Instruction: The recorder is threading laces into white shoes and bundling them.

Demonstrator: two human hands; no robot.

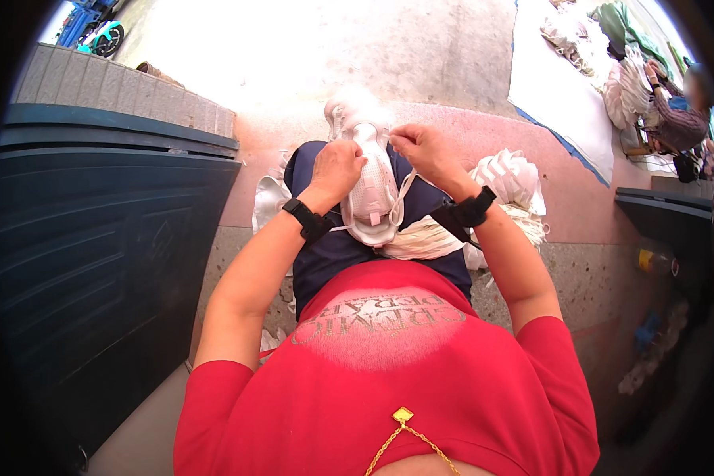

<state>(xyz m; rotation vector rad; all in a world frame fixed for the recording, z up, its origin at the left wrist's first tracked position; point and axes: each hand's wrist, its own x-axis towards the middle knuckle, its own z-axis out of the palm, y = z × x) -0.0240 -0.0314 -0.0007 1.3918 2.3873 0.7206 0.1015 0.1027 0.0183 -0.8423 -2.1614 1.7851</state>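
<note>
A white shoe upper [370,186] with a dotted surface and a small pink tab lies lengthwise across my lap, on dark blue trousers. My left hand [339,165] is closed at its left edge, fingers bunched in a pinch. On the other side my right hand [420,149] also pinches, fingertips close to the upper's opening. What either hand grips is too small and overexposed to make out. A white lace [404,198] loops down along the upper's right side. The far end of the white piece [353,111] is washed out by glare.
Bundled cream laces [424,240] and a pile of white pieces [508,186] lie to my right. More white pieces [270,198] sit left of my knees. A dark blue door [111,262] stands left. Far right, another person [682,119] sits among white bundles beside a white sheet [563,103].
</note>
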